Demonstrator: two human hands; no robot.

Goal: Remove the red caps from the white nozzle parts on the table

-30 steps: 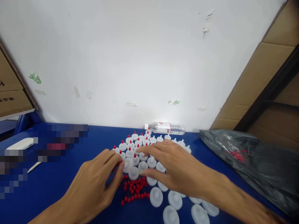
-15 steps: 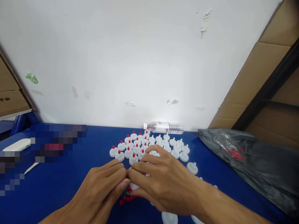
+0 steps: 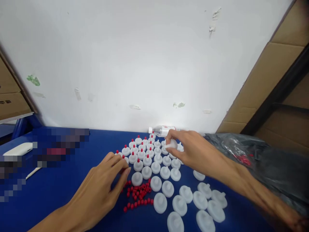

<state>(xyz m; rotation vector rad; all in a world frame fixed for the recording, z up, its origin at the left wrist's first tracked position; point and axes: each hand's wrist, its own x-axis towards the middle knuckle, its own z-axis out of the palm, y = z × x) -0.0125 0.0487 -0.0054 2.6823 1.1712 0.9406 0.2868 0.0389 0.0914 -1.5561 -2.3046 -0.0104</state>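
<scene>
My right hand pinches a white round plastic cap between thumb and fingers, above the far right of the group. My left hand is at the group's left edge, fingers curled and thumb tip close to the index fingertip; whatever may be between them is hidden. Beside it lies a pile of small red tips, several of them in a row nearer me. Behind, several white caps carry red tips on their spouts. Several bare white caps lie to the right, spouts uncovered.
A clear plastic bottle lies against the white wall, partly behind my right hand. Grey plastic sheeting with a clear bag of red pieces covers the table's right side. Cardboard stands at right. A white device lies at left.
My hands have parted from over the red tips. The right hand has moved away and right, now with a white cap in its fingers; the left has shifted slightly left, uncovering the pile.
</scene>
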